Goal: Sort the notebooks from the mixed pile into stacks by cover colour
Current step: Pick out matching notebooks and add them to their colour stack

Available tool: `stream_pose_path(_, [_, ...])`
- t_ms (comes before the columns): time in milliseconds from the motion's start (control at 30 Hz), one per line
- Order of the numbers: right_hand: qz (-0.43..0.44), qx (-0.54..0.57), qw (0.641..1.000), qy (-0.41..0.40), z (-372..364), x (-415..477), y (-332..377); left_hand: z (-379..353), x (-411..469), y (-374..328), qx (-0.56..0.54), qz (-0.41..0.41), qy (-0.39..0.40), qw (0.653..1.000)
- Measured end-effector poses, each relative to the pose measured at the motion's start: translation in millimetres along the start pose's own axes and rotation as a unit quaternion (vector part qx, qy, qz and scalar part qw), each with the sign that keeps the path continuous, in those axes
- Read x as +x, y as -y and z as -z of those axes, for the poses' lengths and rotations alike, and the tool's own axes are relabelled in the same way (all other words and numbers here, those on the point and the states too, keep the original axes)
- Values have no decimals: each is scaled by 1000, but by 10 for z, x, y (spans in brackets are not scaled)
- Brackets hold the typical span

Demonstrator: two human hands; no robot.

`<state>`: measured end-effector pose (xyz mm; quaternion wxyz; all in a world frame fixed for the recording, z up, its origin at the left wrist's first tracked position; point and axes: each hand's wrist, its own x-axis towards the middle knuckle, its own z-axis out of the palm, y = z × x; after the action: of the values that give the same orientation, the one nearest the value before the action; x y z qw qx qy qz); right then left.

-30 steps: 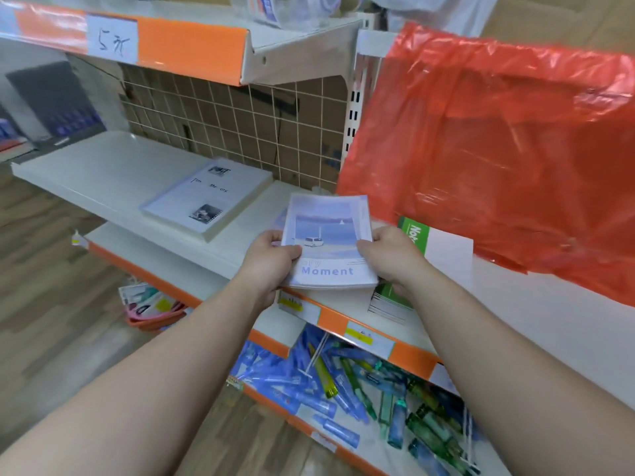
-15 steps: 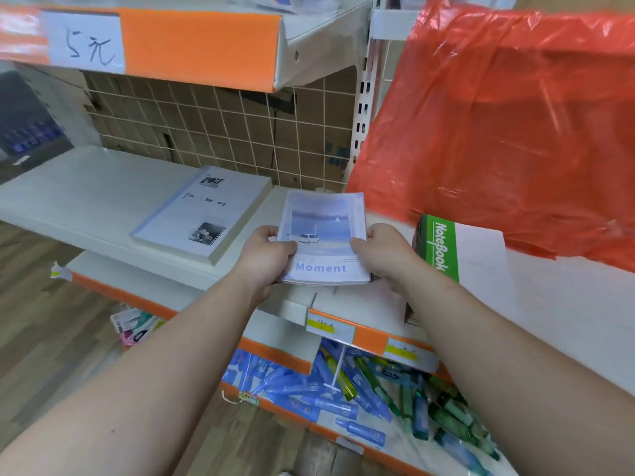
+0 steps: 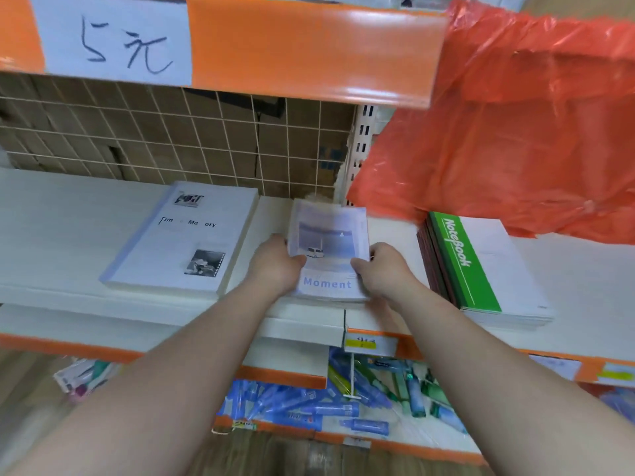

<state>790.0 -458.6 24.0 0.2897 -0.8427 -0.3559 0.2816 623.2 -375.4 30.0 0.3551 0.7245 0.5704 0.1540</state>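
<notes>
White shop shelf [image 3: 68, 214] with a wire grid [image 3: 171, 139] behind it carries three lots of notebooks. At the middle, the Moment stack [image 3: 328, 242], pale blue with a small car pictured on its cover, sits between both hands with its near end at the shelf's front edge. Its far end is blurred, so whether it lies flat cannot be told. The left hand [image 3: 275, 262] grips its left edge, thumb curled over the cover. The right hand [image 3: 385, 269] grips the right edge the same way, thumb on top and fingers hidden beneath. To the left, a little apart, lies the Memory stack [image 3: 185, 238], white with a lilac spine. To the right lies the green stack [image 3: 481, 266], its top cover white with a green band reading NoteBook. An orange bag [image 3: 515, 132] hangs above that stack. Overhead, a paper label [image 3: 117, 39] is stuck on an orange strip. Below, blue and green pens [image 3: 309, 403] lie heaped behind a yellow tag [image 3: 369, 343].
</notes>
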Motion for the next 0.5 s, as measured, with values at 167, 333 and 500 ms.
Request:
stream_pose_path(167, [-3, -61, 998, -17, -69, 104, -43, -96, 145, 90, 60, -13, 1, 998])
stream_pose_path(333, [-5, -98, 995, -30, -125, 121, -70, -132, 230, 142, 95, -5, 22, 995])
stream_pose_path(500, [9, -113, 993, -43, -159, 125, -98, -144, 257, 173, 92, -5, 30, 995])
